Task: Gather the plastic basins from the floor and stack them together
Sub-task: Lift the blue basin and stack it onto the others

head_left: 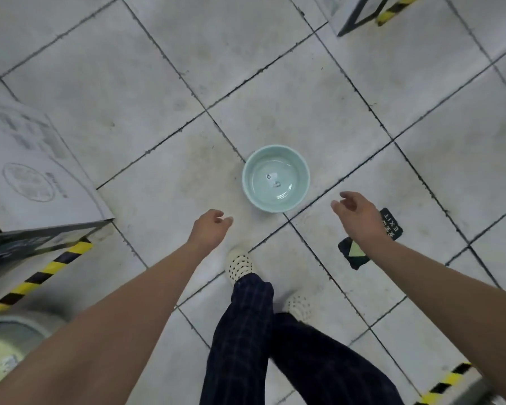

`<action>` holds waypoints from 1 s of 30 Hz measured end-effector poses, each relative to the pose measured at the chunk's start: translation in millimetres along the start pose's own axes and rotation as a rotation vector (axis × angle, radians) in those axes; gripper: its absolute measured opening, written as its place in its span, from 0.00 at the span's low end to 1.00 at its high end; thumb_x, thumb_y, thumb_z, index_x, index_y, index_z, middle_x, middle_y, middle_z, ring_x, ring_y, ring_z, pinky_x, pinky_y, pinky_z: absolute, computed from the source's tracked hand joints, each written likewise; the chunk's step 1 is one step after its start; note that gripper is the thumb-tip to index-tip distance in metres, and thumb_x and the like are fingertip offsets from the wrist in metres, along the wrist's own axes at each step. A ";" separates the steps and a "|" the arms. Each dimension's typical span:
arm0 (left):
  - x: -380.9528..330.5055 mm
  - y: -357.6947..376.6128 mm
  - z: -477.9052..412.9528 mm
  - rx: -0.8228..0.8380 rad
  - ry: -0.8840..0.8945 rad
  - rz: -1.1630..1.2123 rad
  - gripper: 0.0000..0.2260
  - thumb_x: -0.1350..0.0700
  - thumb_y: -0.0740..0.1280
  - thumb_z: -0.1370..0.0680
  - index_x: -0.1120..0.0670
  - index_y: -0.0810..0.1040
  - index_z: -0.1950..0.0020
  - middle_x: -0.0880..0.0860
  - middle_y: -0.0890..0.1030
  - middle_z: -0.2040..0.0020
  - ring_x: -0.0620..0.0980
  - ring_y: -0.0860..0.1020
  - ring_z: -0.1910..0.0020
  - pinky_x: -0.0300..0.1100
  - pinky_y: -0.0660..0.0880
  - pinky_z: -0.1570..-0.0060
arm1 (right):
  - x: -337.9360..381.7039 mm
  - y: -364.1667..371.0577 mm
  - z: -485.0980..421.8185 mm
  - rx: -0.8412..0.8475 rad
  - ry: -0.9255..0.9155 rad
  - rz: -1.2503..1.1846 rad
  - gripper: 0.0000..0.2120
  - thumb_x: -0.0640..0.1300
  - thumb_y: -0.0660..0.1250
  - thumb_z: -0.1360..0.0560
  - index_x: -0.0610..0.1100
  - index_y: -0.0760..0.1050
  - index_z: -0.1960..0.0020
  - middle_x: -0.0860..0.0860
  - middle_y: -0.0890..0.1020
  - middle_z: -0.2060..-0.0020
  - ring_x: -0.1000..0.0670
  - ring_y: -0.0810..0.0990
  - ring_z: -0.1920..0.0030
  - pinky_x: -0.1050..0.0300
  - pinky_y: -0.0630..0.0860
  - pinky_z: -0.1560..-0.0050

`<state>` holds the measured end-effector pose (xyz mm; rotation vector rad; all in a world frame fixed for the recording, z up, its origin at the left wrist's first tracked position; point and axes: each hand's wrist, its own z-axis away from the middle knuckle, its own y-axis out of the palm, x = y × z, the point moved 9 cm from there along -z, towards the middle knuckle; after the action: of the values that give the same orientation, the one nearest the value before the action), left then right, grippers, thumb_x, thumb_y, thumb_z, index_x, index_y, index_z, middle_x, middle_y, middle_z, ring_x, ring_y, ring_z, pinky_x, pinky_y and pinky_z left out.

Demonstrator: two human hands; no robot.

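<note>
1. Sitting upright on the grey tiled floor (304,97): one pale green round plastic basin (292,171), mouth up, with a small label on its bottom and nothing else inside. It stands beside a tile joint, just ahead of the person's feet.
2. Left hand (209,226): grip slack, fingers loosely curled, holding nothing. It is near the basin's left side, not touching.
3. Right hand (355,213): grip likewise slack and unladen. It is near the basin's right side, apart from it.
4. Step in hand, as judged: reaching to lift this basin. It is best taken by the rim at opposite sides, thumbs over the lip, and raised level. Thin plastic will likely flex under a one-sided pinch.
5. Blurred pale green round vessel (0,349), lower left corner: possibly another basin, cannot tell.
6. Edges: a printed cardboard box (32,159) on a dark metal frame with yellow-and-black hazard tape (56,263) at left, and a second taped frame (392,10) at top right. A black EXIT floor sticker (390,225) lies flat by the right wrist.
7. Open room: the tile floor runs open ahead and to the right, and both frames are well apart from the basin.
</note>
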<state>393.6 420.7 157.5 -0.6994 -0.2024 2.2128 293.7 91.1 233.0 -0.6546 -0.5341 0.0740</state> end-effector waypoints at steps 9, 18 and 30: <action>-4.8 61.1 -118.6 -0.091 -0.133 0.188 0.24 0.48 0.67 0.22 0.56 0.70 0.28 0.55 0.77 0.36 0.52 0.74 0.44 0.41 0.68 0.44 | -32.6 55.4 -157.4 0.118 0.075 0.152 0.25 0.52 0.65 0.22 0.44 0.68 0.28 0.46 0.76 0.36 0.45 0.75 0.36 0.57 0.68 0.42; 44.8 146.9 -274.1 -0.130 -0.293 0.374 0.36 0.49 0.70 0.24 0.56 0.56 0.22 0.58 0.70 0.30 0.58 0.72 0.34 0.44 0.69 0.43 | -106.6 160.1 -316.6 0.199 0.079 0.208 0.38 0.52 0.68 0.23 0.44 0.53 0.21 0.41 0.67 0.27 0.42 0.68 0.29 0.50 0.67 0.33; 43.1 147.3 -293.6 -0.417 -0.055 0.409 0.09 0.62 0.65 0.24 0.55 0.81 0.46 0.52 0.81 0.59 0.54 0.79 0.58 0.44 0.76 0.57 | -103.8 167.9 -358.4 0.207 -0.091 0.083 0.26 0.39 0.63 0.23 0.53 0.66 0.27 0.48 0.78 0.46 0.44 0.78 0.46 0.45 0.78 0.43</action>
<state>435.3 329.9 -158.3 -0.9732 -0.6086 2.6127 398.2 0.0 -151.9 -0.4725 -0.5779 0.2353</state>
